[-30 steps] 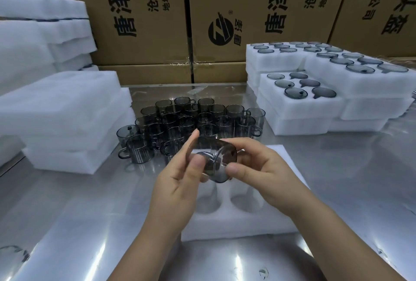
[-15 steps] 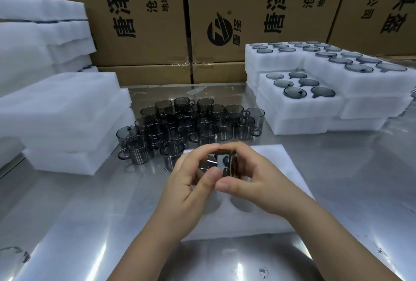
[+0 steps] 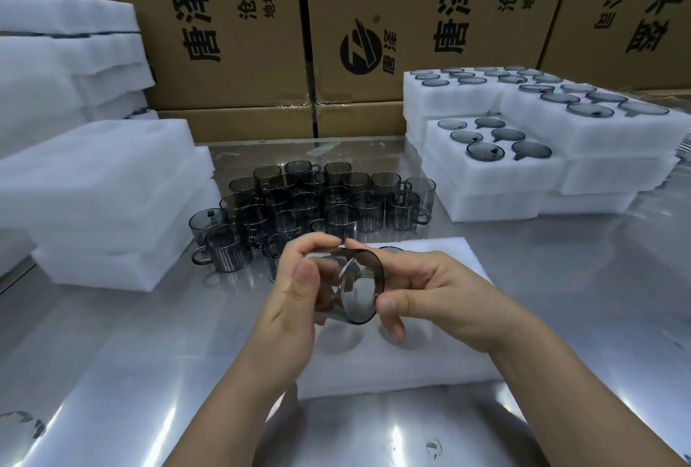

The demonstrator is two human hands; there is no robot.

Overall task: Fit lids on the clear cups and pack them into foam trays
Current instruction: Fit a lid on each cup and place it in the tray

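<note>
A smoky clear cup [image 3: 329, 287] lies on its side in the air, gripped by my left hand [image 3: 295, 302]. My right hand [image 3: 430, 294] pinches a round grey lid [image 3: 361, 298] by its rim and holds it against the cup's mouth. Both hands hover over a white foam tray [image 3: 430, 358] with round pockets. Behind it, several more grey cups [image 3: 321, 201] with handles stand clustered on the steel table.
Filled foam trays with lidded cups [image 3: 497, 152] are stacked at the right. Stacks of foam sheets [image 3: 93, 182] sit at the left. Cardboard boxes [image 3: 411, 17] wall off the back. The steel table [image 3: 112, 373] reflects light in front.
The cup and lid have turned in my hands: the lid's flat face now points toward me, where half a second ago it showed edge-on. My hands stayed over the tray.
</note>
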